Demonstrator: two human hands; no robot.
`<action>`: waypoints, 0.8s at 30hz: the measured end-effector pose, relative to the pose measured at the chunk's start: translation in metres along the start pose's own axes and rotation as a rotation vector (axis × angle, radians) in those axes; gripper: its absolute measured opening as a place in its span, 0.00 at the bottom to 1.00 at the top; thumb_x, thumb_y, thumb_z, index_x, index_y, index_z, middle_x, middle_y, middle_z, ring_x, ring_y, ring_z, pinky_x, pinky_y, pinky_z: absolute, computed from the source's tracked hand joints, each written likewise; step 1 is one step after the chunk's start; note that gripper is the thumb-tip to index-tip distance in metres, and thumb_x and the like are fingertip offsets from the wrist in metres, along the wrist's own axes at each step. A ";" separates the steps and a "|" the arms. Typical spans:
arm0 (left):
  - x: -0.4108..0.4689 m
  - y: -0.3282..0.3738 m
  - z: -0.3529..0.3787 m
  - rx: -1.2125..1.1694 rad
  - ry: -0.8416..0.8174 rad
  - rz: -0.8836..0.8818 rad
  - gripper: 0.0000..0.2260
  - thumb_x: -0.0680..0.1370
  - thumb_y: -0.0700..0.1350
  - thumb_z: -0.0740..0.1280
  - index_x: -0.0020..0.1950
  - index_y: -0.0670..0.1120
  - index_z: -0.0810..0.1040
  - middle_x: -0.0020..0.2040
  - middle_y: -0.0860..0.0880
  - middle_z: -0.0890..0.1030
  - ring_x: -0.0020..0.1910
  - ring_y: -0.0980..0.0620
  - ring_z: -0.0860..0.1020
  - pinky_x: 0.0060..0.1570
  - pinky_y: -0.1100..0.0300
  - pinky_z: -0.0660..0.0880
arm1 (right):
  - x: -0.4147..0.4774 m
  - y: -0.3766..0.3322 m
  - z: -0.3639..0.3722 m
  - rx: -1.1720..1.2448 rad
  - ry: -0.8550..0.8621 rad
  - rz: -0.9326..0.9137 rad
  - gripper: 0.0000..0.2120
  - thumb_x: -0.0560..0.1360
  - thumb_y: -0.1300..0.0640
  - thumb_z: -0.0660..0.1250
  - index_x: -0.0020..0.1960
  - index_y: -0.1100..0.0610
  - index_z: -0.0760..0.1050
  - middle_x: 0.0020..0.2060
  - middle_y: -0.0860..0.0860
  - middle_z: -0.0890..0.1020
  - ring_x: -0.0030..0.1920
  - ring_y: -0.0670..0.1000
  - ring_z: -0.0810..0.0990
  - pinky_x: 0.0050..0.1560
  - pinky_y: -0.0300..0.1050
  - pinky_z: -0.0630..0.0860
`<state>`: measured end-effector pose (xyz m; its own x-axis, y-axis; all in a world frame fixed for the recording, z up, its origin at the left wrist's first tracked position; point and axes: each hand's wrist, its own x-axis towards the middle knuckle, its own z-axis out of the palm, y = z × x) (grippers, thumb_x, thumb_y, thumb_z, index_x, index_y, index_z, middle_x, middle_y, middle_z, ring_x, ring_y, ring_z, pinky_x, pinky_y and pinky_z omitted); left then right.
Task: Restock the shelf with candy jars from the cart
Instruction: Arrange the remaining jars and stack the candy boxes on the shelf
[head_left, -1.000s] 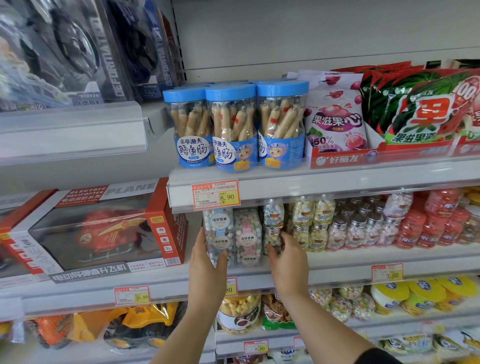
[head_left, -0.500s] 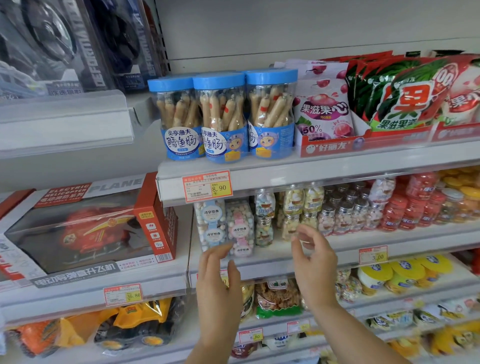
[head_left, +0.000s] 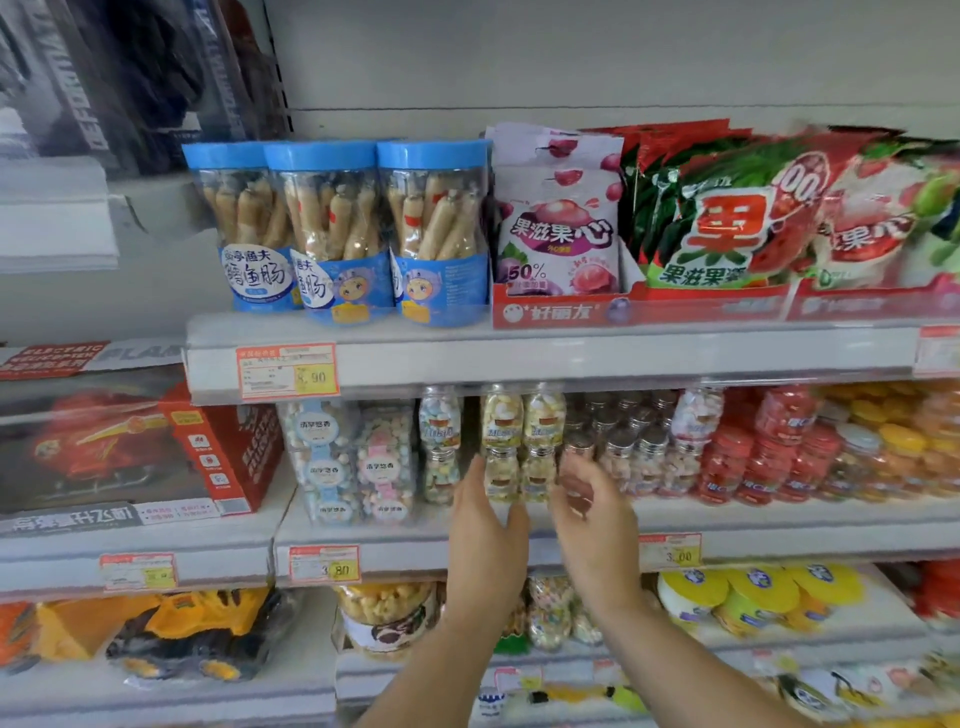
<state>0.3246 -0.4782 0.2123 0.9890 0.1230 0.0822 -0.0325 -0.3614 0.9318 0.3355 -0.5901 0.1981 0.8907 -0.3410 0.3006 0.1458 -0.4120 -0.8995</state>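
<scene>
Small clear candy jars with pastel sweets stand stacked two high on the middle shelf. Taller square candy jars with round labels stand to their left. My left hand is raised in front of the stacked jars, fingers straight, holding nothing. My right hand hovers just right of it with fingers loosely spread, blurred by motion, also holding nothing. Both hands are close to the jars but apart from them. The cart is out of view.
Blue-lidded sausage-stick jars and fruit-candy bags fill the upper shelf. Red jars and yellow-lidded jars crowd the middle shelf's right. A boxed red toy plane sits at left. Snack tubs line the lower shelf.
Both hands let go of the tall square jars, drew back from the shelf and shifted right, now in front of the small stacked jars. The view has moved in closer.
</scene>
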 end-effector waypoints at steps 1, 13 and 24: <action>0.001 0.002 0.004 0.007 0.031 -0.009 0.29 0.82 0.45 0.63 0.81 0.51 0.53 0.79 0.54 0.60 0.76 0.54 0.61 0.71 0.59 0.62 | 0.000 0.002 0.000 -0.008 -0.030 -0.003 0.19 0.78 0.56 0.69 0.68 0.52 0.74 0.58 0.44 0.80 0.58 0.43 0.78 0.62 0.43 0.76; 0.021 0.005 0.023 0.265 0.178 -0.063 0.28 0.83 0.42 0.61 0.80 0.47 0.54 0.76 0.46 0.66 0.70 0.47 0.71 0.61 0.56 0.71 | 0.006 0.007 -0.005 -0.046 -0.172 -0.032 0.24 0.78 0.58 0.68 0.73 0.53 0.69 0.68 0.47 0.75 0.67 0.47 0.74 0.68 0.45 0.72; 0.029 0.004 0.023 0.367 0.213 -0.095 0.24 0.83 0.42 0.61 0.78 0.45 0.60 0.67 0.43 0.76 0.59 0.47 0.78 0.50 0.59 0.74 | 0.008 0.005 -0.007 -0.074 -0.200 -0.021 0.25 0.78 0.59 0.68 0.74 0.54 0.68 0.69 0.47 0.74 0.67 0.47 0.74 0.69 0.45 0.72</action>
<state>0.3562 -0.4970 0.2103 0.9319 0.3460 0.1088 0.1491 -0.6390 0.7546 0.3409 -0.6007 0.1980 0.9566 -0.1596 0.2438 0.1404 -0.4804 -0.8657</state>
